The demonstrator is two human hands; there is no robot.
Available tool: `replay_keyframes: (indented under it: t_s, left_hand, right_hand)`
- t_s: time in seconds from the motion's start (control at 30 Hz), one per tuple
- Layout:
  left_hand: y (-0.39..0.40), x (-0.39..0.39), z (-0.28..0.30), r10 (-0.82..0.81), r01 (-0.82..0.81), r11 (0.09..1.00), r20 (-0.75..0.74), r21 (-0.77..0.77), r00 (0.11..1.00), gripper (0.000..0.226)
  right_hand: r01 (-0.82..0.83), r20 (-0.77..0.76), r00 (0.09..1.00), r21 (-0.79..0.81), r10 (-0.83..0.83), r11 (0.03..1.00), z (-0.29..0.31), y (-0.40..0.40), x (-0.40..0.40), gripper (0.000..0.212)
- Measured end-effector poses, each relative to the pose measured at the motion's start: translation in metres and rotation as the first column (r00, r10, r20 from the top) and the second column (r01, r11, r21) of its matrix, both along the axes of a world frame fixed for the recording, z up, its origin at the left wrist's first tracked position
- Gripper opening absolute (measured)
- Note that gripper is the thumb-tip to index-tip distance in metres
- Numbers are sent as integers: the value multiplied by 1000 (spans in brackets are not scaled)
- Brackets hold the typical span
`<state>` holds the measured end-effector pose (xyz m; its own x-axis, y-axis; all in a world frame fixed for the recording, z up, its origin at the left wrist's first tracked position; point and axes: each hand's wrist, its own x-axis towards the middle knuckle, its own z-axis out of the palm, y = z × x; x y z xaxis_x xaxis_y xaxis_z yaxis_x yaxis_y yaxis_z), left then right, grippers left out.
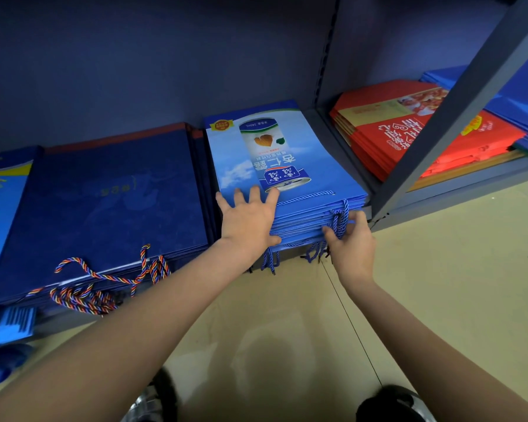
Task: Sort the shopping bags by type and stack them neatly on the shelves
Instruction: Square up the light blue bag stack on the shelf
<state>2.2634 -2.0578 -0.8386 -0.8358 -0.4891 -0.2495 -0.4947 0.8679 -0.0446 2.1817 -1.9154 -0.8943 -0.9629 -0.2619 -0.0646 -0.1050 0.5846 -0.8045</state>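
Note:
A stack of light blue shopping bags (287, 159) printed with a drink can lies flat on the low shelf. My left hand (247, 217) presses on its front left corner with fingers spread straight. My right hand (352, 242) is at the stack's front edge, fingers curled round the blue rope handles (339, 220). To the left lies a stack of dark navy bags (110, 196) with multicoloured rope handles (98, 287) hanging over the edge.
A grey shelf upright (433, 141) slants to the right of the stack. Beyond it lie red bags (409, 135) and more blue bags (518, 108). Blue bags with yellow print (0, 193) sit far left. Beige floor (439, 284) spreads below.

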Motion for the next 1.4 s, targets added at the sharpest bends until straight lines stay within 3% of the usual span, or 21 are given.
replay_keyframes:
  t_s: [0.1,0.2,0.47,0.6,0.7,0.8,0.87,0.93,1.07,1.13,1.4]
  left_hand:
    - [-3,1,-2,-52,50,997,-30,-54,998,84]
    - [-9,-1,-1,-62,62,998,-69,-2,996,84]
    - [-20,-3,14,-75,79,996,-107,35,991,81]
    - [-23,-8,35,-98,95,995,-179,-20,979,73]
    - [-23,-12,48,-96,86,995,-240,-50,966,69]
    - [-20,-12,48,-84,78,996,-231,-34,969,68]
    - [-19,-11,45,-88,81,996,-216,-41,972,69]
    - [-19,-11,44,-89,81,996,-208,-47,974,69]
    - [-19,-11,46,-80,74,997,-212,-36,974,69]
    - [-19,-11,45,-82,76,996,-206,-38,975,69]
    - [-19,-10,41,-91,88,996,-210,-22,973,68]
  right_hand:
    - [-60,-71,995,51,64,997,6,8,-8,14]
    - [-89,-134,985,114,104,989,20,25,-21,8]
    - [-59,-135,988,79,69,995,17,44,-32,15]
    - [-52,-142,988,66,61,996,19,54,-31,42]
    - [-62,-143,987,70,71,996,17,51,-24,41]
    - [-60,-58,997,-7,60,998,19,38,-14,32]
    - [7,103,995,-140,7,990,19,26,-9,21]
    - [124,271,961,-266,-49,956,19,15,-6,22]
    - [286,449,888,-367,-100,885,26,-3,-5,30]
    - [306,470,877,-382,-101,872,32,-5,-5,35]
    - [284,489,869,-362,-79,888,39,19,-8,23]
